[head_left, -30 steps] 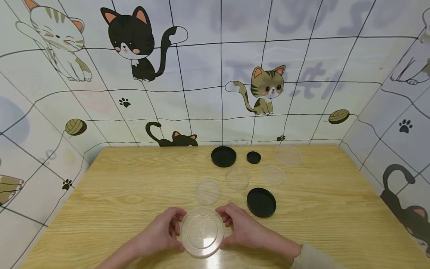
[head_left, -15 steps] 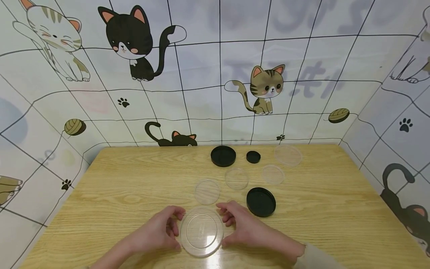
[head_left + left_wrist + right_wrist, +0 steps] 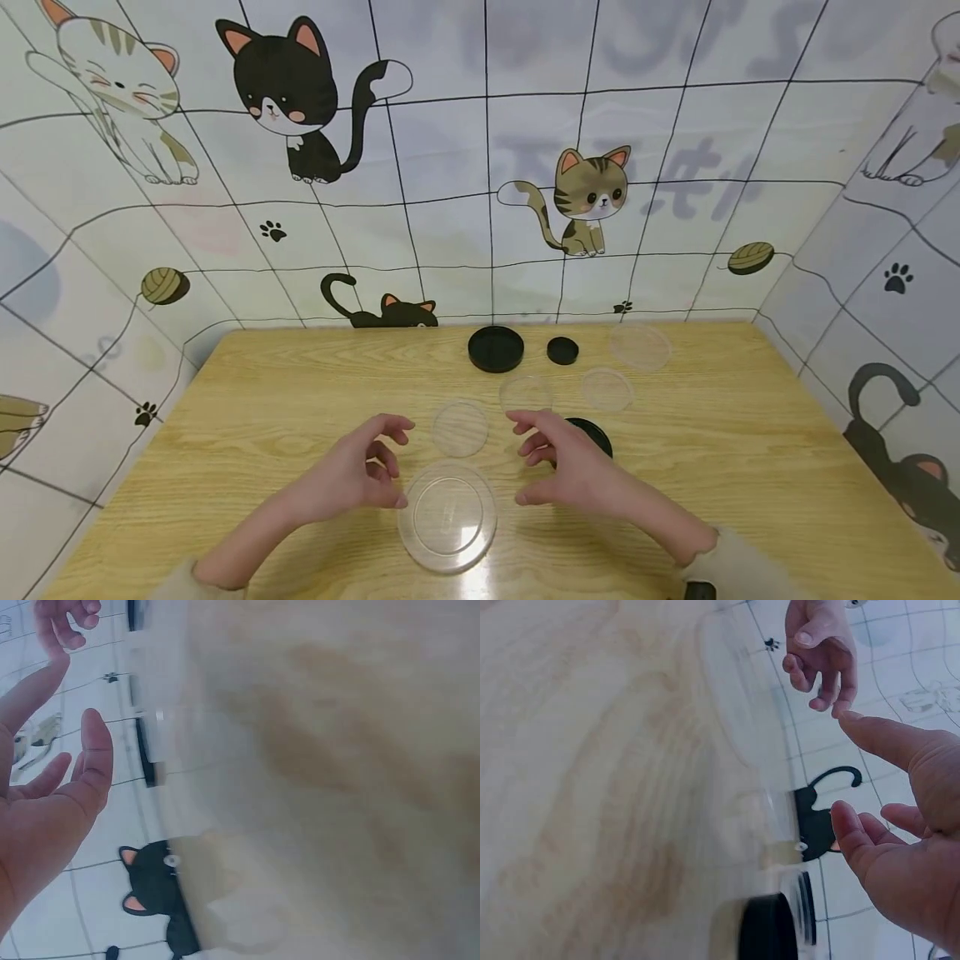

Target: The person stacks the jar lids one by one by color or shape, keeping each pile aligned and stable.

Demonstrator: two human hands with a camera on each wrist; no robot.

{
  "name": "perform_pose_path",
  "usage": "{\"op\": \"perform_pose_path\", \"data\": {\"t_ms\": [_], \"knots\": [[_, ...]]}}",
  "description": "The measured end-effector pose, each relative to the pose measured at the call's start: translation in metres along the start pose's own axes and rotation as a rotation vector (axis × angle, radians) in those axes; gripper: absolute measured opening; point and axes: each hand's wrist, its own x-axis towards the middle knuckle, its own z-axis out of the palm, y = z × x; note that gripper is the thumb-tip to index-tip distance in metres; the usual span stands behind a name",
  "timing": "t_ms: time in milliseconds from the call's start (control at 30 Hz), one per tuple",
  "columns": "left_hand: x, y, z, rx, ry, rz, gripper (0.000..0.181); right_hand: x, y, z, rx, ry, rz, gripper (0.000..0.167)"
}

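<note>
A large clear round lid [image 3: 447,518] lies on the table near its front, with light glinting on its lower part. Left of the lid, my left hand [image 3: 352,471] is raised with loosely bent fingers and holds nothing; its thumb tip overlaps the lid's left rim in the head view. My right hand [image 3: 581,467] is likewise bare, apart from the lid on its right. It partly covers a black round shallow dish [image 3: 597,435]. A smaller clear disc [image 3: 460,428] lies beyond the large lid, between the hands. Both wrist views show relaxed, spread fingers.
Farther back lie more clear discs: one [image 3: 527,392] partly behind my right fingers, one [image 3: 607,389] to its right, and one [image 3: 641,347] near the back edge. A larger black dish [image 3: 496,348] and a small black dish [image 3: 562,351] stand near the cat-print wall [image 3: 450,183].
Both hands have come away from the large lid, lifting and spreading apart to left and right. The right hand now covers part of the nearer black dish. The lid stays in place.
</note>
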Motion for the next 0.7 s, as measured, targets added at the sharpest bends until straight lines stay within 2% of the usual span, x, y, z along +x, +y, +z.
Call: {"op": "perform_pose_path", "data": {"t_ms": [167, 267, 467, 700], "knots": [[0.025, 0.018, -0.001, -0.004, 0.017, 0.048, 0.077, -0.003, -0.001, -0.023, 0.013, 0.071, -0.027, 0.086], [0.048, 0.032, 0.003, -0.052, 0.012, 0.057, 0.077, -0.006, 0.001, -0.039, 0.024, 0.11, -0.047, 0.085], [0.103, 0.063, 0.024, -0.158, -0.025, 0.099, 0.075, -0.015, 0.007, -0.074, 0.028, 0.182, -0.106, 0.082], [0.156, 0.079, 0.047, -0.189, -0.053, 0.148, 0.075, -0.023, 0.022, -0.113, -0.012, 0.277, -0.125, 0.086]]}}
